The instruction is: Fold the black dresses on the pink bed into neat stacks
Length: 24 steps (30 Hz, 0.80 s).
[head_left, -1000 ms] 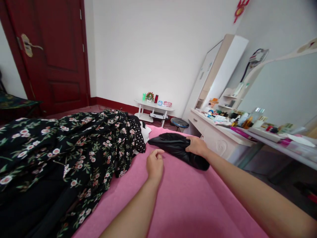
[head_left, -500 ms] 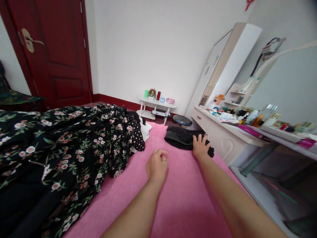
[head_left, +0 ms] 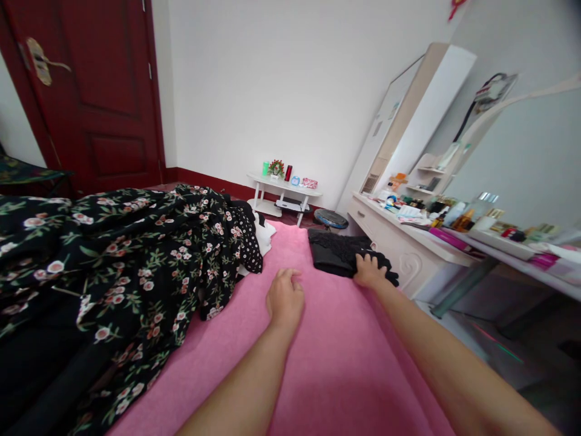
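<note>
My right hand (head_left: pixel 368 270) lies on the near edge of a folded black garment (head_left: pixel 336 253) at the far right side of the pink bed cover (head_left: pixel 327 363). Its fingers rest flat on the cloth. My left hand (head_left: pixel 284 300) sits on the pink cover in the middle, fingers loosely curled with nothing in them. It is a short way left of the black garment and right of a black floral dress (head_left: pixel 136 254).
The floral dress and dark clothes cover the bed's left half. A white dressing table (head_left: pixel 408 248) crowded with bottles and a mirror stands close on the right. A small white side table (head_left: pixel 284 194), a round stool (head_left: pixel 330 218) and a red door (head_left: pixel 91 91) lie beyond.
My right hand set the black garment down farther out on the bed, and its grip gave way to fingers lying on top. My left hand stayed in place.
</note>
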Motion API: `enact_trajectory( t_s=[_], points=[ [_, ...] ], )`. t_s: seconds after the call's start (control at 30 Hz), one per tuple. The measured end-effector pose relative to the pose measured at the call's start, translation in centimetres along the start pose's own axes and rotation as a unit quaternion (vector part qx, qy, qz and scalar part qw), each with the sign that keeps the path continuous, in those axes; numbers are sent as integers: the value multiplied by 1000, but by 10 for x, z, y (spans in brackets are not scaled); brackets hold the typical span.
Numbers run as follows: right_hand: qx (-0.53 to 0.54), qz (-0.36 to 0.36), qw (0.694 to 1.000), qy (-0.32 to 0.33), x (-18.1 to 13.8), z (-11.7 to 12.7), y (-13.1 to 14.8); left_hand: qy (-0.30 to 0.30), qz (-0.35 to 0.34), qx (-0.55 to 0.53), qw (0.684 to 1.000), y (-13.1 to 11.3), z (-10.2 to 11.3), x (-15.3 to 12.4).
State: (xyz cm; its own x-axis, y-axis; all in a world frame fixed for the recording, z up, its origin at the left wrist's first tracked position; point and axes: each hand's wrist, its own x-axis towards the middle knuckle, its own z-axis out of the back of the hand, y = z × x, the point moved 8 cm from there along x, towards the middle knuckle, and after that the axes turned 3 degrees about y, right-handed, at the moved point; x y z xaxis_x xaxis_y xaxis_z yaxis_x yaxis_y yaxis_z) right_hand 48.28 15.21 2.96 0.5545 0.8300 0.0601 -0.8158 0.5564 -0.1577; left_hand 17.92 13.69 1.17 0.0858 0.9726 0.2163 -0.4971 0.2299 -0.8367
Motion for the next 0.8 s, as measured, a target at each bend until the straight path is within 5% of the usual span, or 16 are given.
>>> enact_trajectory(
  t_s=[0.17,0.37,0.8],
  points=[
    [62,128,971,-193,-33,47,81,-29,9,-24,999,2,4,1],
    [110,80,991,-15,-43,-11,118,-34,2,-48,998,3,10,5],
    [167,48,984,32,-128,-21,105,-6,-42,62,997,1,4,1]
  ],
)
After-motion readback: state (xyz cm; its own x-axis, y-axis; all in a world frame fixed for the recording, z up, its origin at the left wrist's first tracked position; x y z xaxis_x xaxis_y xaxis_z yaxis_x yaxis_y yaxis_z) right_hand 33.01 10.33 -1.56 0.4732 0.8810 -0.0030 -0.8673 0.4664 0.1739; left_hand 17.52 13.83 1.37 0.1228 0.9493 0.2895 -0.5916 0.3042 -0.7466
